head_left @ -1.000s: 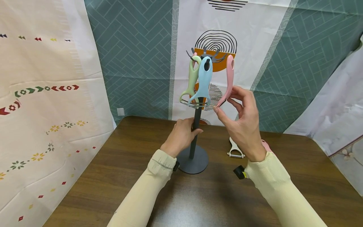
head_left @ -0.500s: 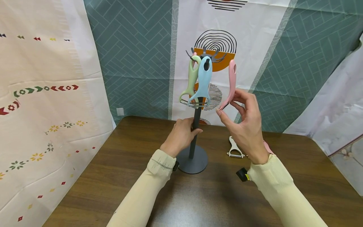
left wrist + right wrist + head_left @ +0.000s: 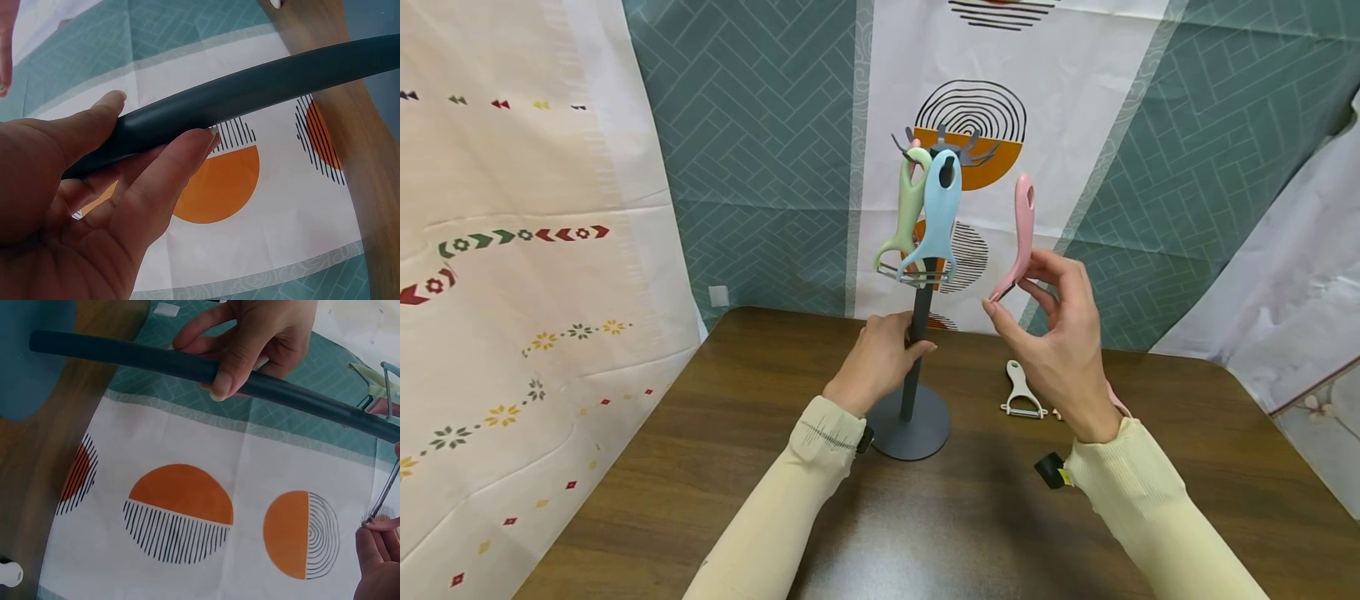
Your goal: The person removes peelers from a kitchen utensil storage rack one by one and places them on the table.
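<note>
A dark grey stand with a round base [image 3: 917, 437] and a ring of hooks [image 3: 979, 158] stands upright on the table. My left hand [image 3: 874, 360] grips its pole [image 3: 921, 310], thumb and fingers around it, also in the left wrist view. Hanging from the hooks are a green peeler [image 3: 911, 204] and a light blue peeler [image 3: 942, 212], with a pink tip [image 3: 916, 143] showing behind them. My right hand [image 3: 1066, 337] pinches a pink peeler [image 3: 1024, 223] by its blade end, handle upward, to the right of the hooks and apart from them.
On the brown table [image 3: 737, 375], a white peeler [image 3: 1019, 385] lies right of the stand. Another pink item [image 3: 1117, 400] is mostly hidden behind my right wrist. A patterned cloth [image 3: 760, 167] hangs right behind the table, and a pale cloth [image 3: 535, 292] borders the left side.
My right hand has moved right and down with the pink peeler, away from the hooks. My left hand keeps its hold on the pole, and the hanging peelers stay where they were.
</note>
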Demonstrator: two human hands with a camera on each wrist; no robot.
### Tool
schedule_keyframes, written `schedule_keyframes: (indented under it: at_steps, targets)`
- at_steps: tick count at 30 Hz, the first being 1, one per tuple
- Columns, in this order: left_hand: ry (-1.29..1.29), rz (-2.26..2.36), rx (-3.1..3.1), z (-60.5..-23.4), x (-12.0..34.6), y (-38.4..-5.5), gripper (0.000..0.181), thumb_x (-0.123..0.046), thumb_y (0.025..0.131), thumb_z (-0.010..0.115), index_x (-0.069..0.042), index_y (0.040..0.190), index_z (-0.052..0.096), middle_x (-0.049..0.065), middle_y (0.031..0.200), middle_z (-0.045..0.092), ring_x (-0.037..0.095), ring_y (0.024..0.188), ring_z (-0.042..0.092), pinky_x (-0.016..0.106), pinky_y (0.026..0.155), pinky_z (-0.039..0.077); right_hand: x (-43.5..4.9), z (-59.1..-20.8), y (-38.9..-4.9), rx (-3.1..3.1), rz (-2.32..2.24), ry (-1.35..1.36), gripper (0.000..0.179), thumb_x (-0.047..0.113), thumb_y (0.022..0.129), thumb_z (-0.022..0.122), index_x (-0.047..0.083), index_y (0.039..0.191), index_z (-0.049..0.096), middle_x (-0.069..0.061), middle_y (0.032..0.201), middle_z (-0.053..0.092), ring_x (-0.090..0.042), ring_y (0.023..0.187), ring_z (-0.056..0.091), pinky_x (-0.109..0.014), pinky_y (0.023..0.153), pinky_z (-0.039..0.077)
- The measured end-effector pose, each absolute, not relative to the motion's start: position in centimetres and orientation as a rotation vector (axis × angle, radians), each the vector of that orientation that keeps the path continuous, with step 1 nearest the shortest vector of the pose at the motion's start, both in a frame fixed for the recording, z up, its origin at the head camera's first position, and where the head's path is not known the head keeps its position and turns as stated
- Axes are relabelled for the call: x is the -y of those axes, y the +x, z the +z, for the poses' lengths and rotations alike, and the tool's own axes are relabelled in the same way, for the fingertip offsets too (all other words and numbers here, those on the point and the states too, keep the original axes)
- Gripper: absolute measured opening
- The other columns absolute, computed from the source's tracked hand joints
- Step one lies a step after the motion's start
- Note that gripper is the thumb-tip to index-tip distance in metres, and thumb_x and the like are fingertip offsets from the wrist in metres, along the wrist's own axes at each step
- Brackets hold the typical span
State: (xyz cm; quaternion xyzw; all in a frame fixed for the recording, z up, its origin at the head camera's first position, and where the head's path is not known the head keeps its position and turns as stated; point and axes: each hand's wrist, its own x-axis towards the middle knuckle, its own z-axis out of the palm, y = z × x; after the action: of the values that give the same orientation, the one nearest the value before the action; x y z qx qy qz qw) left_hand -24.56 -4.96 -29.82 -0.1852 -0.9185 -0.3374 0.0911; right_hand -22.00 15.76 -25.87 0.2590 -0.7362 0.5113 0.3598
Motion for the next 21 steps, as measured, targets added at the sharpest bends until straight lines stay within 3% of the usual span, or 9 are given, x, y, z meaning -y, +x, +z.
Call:
schedule_keyframes:
  at_steps: [21]
  targets:
    - [-0.554, -1.038, 2.725, -29.9, 5.0, -24.6, 0.022, -0.029, 0.097, 0.070, -0.010, 0.089, 0.062, 0.003, 0.073, 0.064, 0.015, 0.063, 0.062, 0.027, 0.059, 0.048, -17.6, -27.5, -21.8, 1.961, 1.273, 0.594, 0.071, -0.013, 0.076, 0.081, 0.001, 0.140, 0.053, 0.008, 0.127, 0.050, -0.013, 0.119, 0.056, -0.021, 0.105, 0.049]
